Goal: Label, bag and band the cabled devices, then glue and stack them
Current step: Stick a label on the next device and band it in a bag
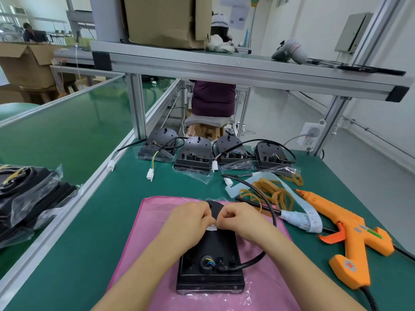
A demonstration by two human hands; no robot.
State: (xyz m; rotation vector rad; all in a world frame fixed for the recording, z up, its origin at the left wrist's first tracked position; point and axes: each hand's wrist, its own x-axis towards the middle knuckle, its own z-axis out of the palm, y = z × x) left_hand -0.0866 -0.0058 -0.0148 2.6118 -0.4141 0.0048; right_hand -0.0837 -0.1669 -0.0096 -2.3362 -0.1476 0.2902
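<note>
- working on the black device (pixel 211 265), lying back-up on the pink cloth (pixel 139 243) at the near edge of the green table (pixel 89 232), with clear film showing along its near end.
- pinching a small white label (pixel 212 227) between curled fingertips of the left hand (pixel 190 221) and the right hand (pixel 238 218), just over the middle of the housing; holding nothing else.
- probably the labelling step; bagging, banding and gluing not yet done on this unit.
- judging the housing rigid, fairly light and smooth; best taken by its long side edges, never by the wires.
- treating the cable (pixel 272 212) as thick and springy, looping out to the right from the near end; likely to drag the unit if tugged, with the thin coloured leads at its root looking fragile.
- expecting the label to be flimsy and tacky; better held by its edges and pressed down from the centre outward.
- to the right: rubber bands (pixel 269 194), label strip (pixel 307 218), orange glue gun (pixel 350 239).
</note>
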